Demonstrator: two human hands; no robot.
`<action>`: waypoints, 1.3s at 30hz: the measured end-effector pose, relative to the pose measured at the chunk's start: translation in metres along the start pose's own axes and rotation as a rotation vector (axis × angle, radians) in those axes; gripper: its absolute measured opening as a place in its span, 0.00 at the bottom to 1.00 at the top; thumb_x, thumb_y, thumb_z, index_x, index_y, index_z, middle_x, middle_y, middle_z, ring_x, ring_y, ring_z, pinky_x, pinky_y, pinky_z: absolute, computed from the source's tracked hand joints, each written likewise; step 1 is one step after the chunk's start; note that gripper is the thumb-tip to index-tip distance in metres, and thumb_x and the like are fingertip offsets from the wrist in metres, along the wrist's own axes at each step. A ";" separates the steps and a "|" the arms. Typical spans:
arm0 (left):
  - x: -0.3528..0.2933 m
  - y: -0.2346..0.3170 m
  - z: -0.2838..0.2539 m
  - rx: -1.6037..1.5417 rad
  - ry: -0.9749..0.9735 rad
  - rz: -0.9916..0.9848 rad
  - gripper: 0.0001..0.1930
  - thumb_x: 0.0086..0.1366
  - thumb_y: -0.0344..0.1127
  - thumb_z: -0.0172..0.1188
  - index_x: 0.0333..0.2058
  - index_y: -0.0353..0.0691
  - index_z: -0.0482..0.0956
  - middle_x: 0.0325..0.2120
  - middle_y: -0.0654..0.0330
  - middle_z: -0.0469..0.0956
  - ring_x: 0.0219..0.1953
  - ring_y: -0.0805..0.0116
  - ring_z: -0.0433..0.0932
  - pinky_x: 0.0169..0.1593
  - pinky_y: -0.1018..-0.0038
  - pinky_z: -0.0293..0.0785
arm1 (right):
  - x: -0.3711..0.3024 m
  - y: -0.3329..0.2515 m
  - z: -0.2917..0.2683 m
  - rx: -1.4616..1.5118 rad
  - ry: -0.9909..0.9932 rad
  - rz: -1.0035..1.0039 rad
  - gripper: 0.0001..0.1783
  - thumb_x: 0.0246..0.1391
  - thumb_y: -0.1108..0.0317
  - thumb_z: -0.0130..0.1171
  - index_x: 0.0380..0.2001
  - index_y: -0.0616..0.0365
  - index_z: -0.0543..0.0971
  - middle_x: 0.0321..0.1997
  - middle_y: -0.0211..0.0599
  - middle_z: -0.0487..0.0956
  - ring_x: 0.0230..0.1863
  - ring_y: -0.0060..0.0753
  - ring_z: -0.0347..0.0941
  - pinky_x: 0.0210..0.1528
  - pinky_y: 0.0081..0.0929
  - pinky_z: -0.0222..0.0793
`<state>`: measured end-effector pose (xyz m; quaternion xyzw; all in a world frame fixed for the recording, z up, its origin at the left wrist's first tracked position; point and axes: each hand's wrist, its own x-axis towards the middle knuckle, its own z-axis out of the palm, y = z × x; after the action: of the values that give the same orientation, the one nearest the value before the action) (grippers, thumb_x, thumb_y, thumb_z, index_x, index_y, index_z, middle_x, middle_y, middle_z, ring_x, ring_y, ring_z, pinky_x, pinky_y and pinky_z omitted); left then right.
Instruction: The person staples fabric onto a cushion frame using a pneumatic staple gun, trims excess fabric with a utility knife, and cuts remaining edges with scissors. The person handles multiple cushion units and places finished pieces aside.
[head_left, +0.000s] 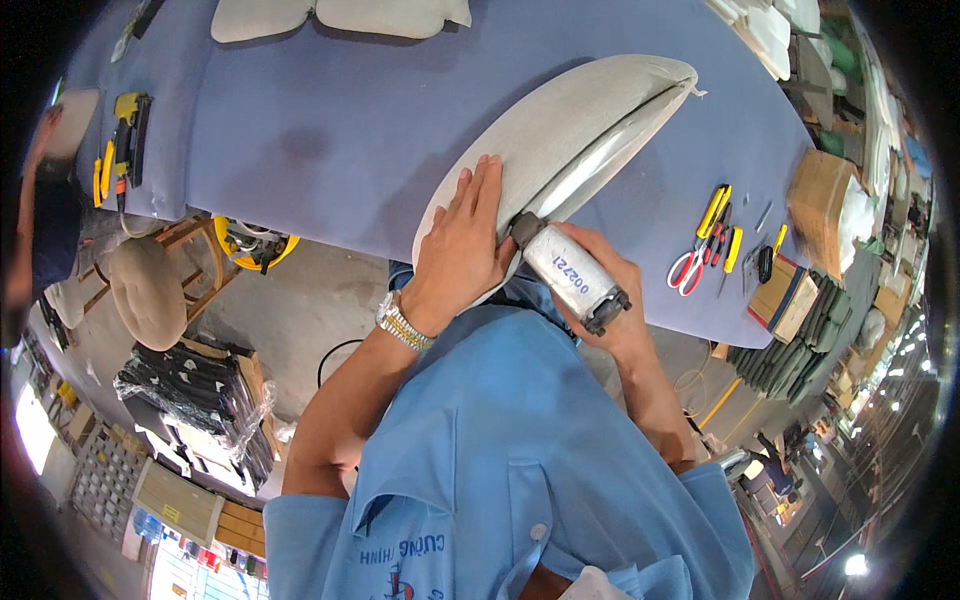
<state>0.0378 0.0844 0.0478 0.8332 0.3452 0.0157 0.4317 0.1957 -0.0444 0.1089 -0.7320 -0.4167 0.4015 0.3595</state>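
Observation:
A curved seat pad (pixel 560 120) covered in light grey fabric stands tilted at the near edge of the blue-grey table, with a folded seam and pale underside along its right side. My left hand (pixel 455 250) lies on its lower part, fingers stretched flat against the fabric; a metal-banded watch is on that wrist. In my right hand (pixel 622 300) is a silver staple gun (pixel 572 270) with black ends, and its dark end meets the lower edge of the pad near my left thumb. The gun hides part of my right fingers.
On the table's right lie red-handled scissors (pixel 687 270), yellow cutters and small tools, beside a cardboard box (pixel 822 205). At the left rests a yellow-and-black staple gun (pixel 128 140). More grey pads (pixel 340 15) sit at the far edge. A person's arm (pixel 35 170) shows at far left.

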 end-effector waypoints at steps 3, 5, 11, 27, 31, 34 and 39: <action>0.002 0.002 -0.009 -0.007 -0.035 -0.015 0.49 0.61 0.35 0.67 0.74 0.37 0.46 0.74 0.42 0.54 0.74 0.40 0.56 0.67 0.40 0.66 | 0.001 -0.004 0.002 0.002 0.028 -0.057 0.32 0.45 0.72 0.68 0.58 0.61 0.78 0.51 0.47 0.84 0.50 0.41 0.84 0.53 0.30 0.76; 0.003 0.003 -0.010 -0.007 -0.046 -0.015 0.49 0.61 0.35 0.68 0.74 0.37 0.46 0.74 0.42 0.54 0.74 0.41 0.56 0.67 0.40 0.67 | 0.001 0.002 -0.001 -0.029 0.042 -0.157 0.33 0.45 0.72 0.68 0.58 0.61 0.77 0.51 0.48 0.84 0.50 0.43 0.84 0.53 0.31 0.76; 0.001 0.000 -0.003 -0.003 -0.040 0.016 0.50 0.60 0.32 0.68 0.75 0.37 0.46 0.74 0.42 0.53 0.75 0.41 0.55 0.67 0.39 0.66 | -0.012 0.009 -0.001 -0.025 0.037 -0.167 0.36 0.39 0.65 0.73 0.57 0.61 0.79 0.54 0.50 0.83 0.53 0.49 0.83 0.56 0.37 0.77; 0.003 -0.027 -0.024 -0.245 -0.233 0.157 0.56 0.56 0.27 0.67 0.77 0.43 0.39 0.74 0.34 0.46 0.77 0.37 0.47 0.76 0.54 0.49 | -0.010 0.010 0.015 0.025 0.069 -0.096 0.32 0.44 0.71 0.70 0.57 0.58 0.77 0.52 0.48 0.84 0.53 0.46 0.83 0.55 0.33 0.76; 0.002 -0.048 -0.019 -0.258 -0.230 0.160 0.56 0.59 0.35 0.70 0.76 0.37 0.38 0.74 0.33 0.47 0.77 0.40 0.48 0.77 0.61 0.49 | -0.006 0.009 0.018 0.030 0.102 -0.170 0.32 0.44 0.73 0.69 0.57 0.60 0.78 0.52 0.48 0.84 0.53 0.43 0.83 0.55 0.32 0.75; -0.004 -0.038 -0.011 -0.090 -0.135 0.112 0.55 0.59 0.35 0.70 0.75 0.36 0.39 0.71 0.31 0.53 0.73 0.39 0.57 0.73 0.58 0.58 | -0.007 0.012 0.019 0.017 0.123 -0.215 0.32 0.44 0.74 0.68 0.57 0.61 0.78 0.51 0.46 0.84 0.52 0.41 0.83 0.56 0.31 0.75; -0.006 -0.018 -0.022 0.090 -0.192 -0.047 0.53 0.59 0.35 0.69 0.75 0.37 0.42 0.68 0.33 0.62 0.60 0.35 0.75 0.60 0.51 0.75 | -0.013 0.002 0.027 0.022 0.162 -0.100 0.34 0.42 0.70 0.69 0.58 0.59 0.79 0.54 0.48 0.84 0.54 0.47 0.83 0.56 0.35 0.77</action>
<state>0.0165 0.1037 0.0502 0.8412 0.3222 -0.0898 0.4249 0.1678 -0.0516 0.1000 -0.7364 -0.4179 0.3271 0.4196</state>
